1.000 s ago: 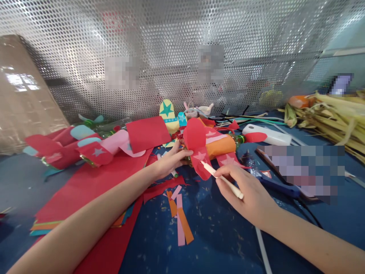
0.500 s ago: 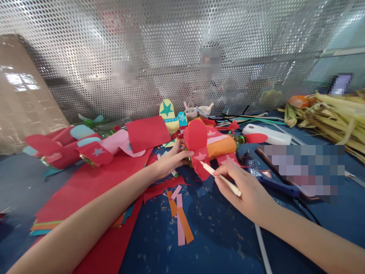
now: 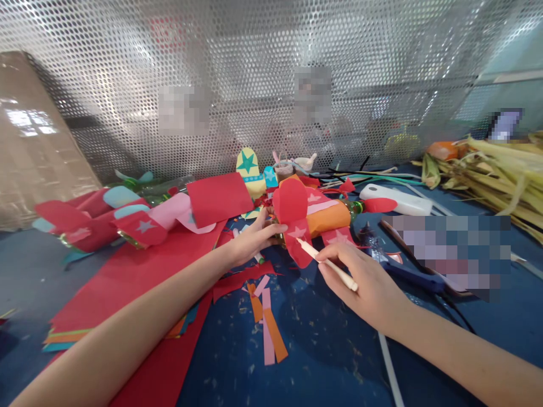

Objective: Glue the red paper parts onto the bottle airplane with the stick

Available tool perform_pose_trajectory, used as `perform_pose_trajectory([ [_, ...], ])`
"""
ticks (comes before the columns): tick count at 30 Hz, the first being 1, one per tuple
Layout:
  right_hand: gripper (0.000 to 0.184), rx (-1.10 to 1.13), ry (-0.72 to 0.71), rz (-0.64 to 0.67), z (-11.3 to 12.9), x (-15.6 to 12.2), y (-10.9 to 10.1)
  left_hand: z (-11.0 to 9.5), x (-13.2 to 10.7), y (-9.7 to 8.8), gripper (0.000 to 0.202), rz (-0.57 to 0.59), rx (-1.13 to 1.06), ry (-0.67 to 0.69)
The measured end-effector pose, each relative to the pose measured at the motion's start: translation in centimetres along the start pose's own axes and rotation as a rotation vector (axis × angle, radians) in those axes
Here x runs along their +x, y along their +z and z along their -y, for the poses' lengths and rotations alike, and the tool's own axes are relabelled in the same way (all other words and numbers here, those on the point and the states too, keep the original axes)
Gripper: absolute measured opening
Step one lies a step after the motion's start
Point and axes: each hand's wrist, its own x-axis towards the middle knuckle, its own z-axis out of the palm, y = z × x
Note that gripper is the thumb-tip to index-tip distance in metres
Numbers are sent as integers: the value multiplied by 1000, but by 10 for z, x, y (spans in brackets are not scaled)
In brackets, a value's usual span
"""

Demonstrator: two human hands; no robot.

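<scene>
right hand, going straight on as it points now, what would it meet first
Most likely the red paper flap, just past the pale pen in the right hand; the tip seems to touch it, though depth is unclear.

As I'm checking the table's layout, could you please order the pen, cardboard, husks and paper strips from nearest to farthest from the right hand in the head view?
From the right hand:
1. Pen, held in its fingers.
2. Paper strips, on the table to its left.
3. Husks, at the far right.
4. Cardboard, at the left edge.
</scene>
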Motion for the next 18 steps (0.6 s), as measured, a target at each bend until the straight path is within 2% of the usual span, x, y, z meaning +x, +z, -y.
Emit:
perform_pose_trajectory([
  [18, 6, 8, 8, 16, 0, 0, 0, -1, -1, 1, 53, -5, 13, -5],
])
